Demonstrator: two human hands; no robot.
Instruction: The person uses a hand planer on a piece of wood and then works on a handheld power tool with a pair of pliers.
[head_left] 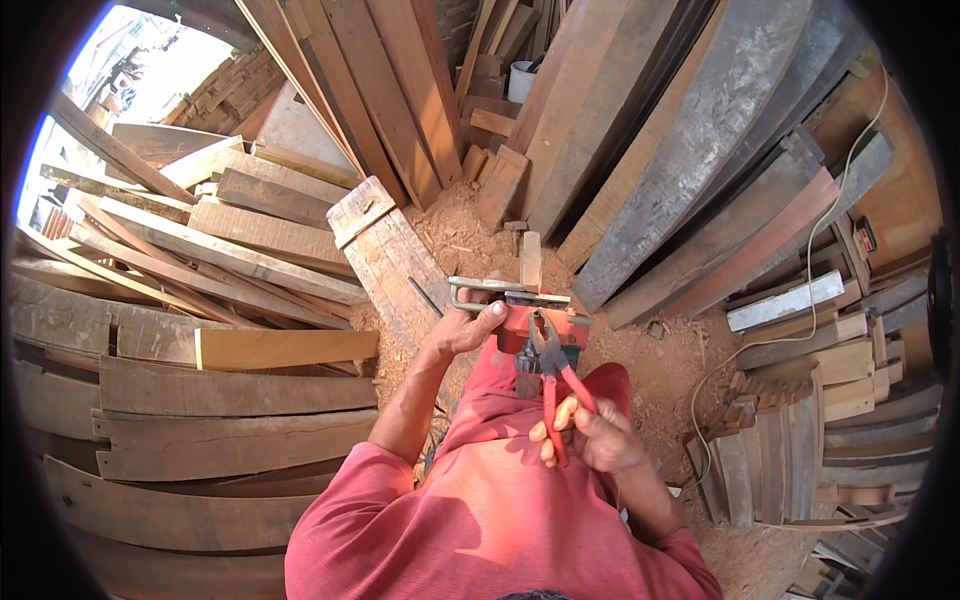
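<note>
My left hand (468, 326) grips an orange power tool (520, 325) with a flat metal base plate (500, 291), held up in front of my chest. My right hand (590, 430) is closed on the red handles of a pair of pliers (553, 375). The pliers' dark jaws reach up and touch the tool just under its metal plate. Both forearms come up from my red shirt at the bottom of the view.
Long wooden planks lean against the wall ahead (640, 130) and lie stacked at the left (200, 380). Short offcuts pile up at the right (800, 440). Sawdust covers the floor (470, 225). A pale cable (810, 320) trails across the right side. A white bucket (521, 80) stands far back.
</note>
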